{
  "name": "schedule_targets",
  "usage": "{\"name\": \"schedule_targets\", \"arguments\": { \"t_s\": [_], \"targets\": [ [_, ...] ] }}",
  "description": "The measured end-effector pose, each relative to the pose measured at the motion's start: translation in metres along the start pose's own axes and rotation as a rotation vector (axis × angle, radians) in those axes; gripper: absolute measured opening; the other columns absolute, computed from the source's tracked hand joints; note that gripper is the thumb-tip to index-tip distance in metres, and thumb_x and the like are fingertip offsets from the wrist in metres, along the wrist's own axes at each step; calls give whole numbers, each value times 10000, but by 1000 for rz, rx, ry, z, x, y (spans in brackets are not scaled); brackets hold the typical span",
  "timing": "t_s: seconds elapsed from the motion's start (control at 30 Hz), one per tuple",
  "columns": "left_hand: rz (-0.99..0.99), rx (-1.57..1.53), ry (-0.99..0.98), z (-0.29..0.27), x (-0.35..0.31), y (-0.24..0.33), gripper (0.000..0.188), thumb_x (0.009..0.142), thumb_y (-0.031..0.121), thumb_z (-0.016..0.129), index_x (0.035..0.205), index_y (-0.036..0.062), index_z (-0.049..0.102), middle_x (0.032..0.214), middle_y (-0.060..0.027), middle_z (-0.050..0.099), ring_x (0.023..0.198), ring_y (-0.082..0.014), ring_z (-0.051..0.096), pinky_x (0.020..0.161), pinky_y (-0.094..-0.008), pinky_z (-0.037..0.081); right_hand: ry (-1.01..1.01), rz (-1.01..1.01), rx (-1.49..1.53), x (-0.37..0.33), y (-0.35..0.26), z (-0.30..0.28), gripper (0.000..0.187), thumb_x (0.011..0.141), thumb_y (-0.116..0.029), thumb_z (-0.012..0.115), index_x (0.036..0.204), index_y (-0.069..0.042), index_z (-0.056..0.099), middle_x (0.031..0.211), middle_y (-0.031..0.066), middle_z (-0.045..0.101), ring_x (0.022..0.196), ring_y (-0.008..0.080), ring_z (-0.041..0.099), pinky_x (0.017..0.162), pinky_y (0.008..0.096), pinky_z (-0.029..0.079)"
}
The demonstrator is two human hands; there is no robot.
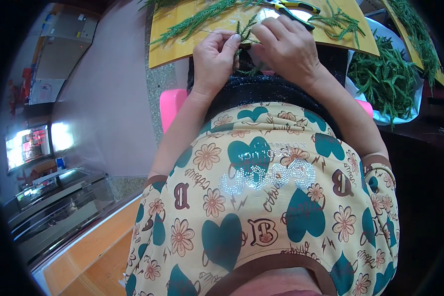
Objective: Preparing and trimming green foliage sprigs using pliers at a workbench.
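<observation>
Over the near edge of a yellow board (170,55), my left hand (213,64) pinches a small green needle-leaved sprig (245,32) between thumb and forefinger. A thin wire or stem sticks out to the left of those fingers. Close beside it on the right, my right hand (290,52) is closed with its fingers curled down; what they grip is hidden. Just beyond the right hand lie pliers (303,7) with yellow and black handles. A long green branch (200,22) rests on the board to the left, and loose sprigs (341,22) lie to the right.
A white bag (415,102) filled with green sprigs (386,74) stands right of the board. Farther right, more greenery (414,22) lies along another yellow board. A pink seat (170,106) shows beside my left forearm. At lower left is a wooden surface (91,246).
</observation>
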State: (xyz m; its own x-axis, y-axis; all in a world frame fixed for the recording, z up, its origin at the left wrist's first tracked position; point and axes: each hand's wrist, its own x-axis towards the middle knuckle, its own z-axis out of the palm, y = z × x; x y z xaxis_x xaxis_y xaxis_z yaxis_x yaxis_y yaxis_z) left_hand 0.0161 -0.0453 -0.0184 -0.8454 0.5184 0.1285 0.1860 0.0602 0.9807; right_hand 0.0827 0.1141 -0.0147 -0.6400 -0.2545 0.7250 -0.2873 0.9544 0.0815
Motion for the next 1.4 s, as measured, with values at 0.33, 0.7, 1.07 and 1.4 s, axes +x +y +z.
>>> {"name": "schedule_targets", "arguments": {
  "t_s": [0.33,0.7,1.07,1.4],
  "targets": [
    [-48,-50,-3,0,1,0,129,863,127,574,871,-1,587,607,-19,577,465,-53,523,375,-181,383,63,-118,-14,0,-5,4,480,673,-98,623,1139,-25,533,1020,107,576,969,255,562,859,325,468],
    [460,302,-20,-8,7,-12,119,865,117,569,918,12,591,653,-17,592,531,-53,540,471,-175,430,-62,8,339,0,2,-2,289,705,-1,621,963,-18,492,913,94,560,838,224,599,759,303,501],
    [-21,-215,-269,-12,4,1,133,841,153,624,838,20,616,675,-5,588,547,-48,522,494,-169,420,-483,695,1498,-3,12,0,226,828,73,514,839,-55,328,789,47,526,697,120,605,597,234,509],
    [-21,88,-190,-11,4,13,129,841,144,617,839,15,618,650,5,581,532,-34,498,478,-182,406,-195,425,956,-5,0,-3,197,780,50,580,830,-37,410,763,67,548,673,145,613,570,257,497]
  ]
}}
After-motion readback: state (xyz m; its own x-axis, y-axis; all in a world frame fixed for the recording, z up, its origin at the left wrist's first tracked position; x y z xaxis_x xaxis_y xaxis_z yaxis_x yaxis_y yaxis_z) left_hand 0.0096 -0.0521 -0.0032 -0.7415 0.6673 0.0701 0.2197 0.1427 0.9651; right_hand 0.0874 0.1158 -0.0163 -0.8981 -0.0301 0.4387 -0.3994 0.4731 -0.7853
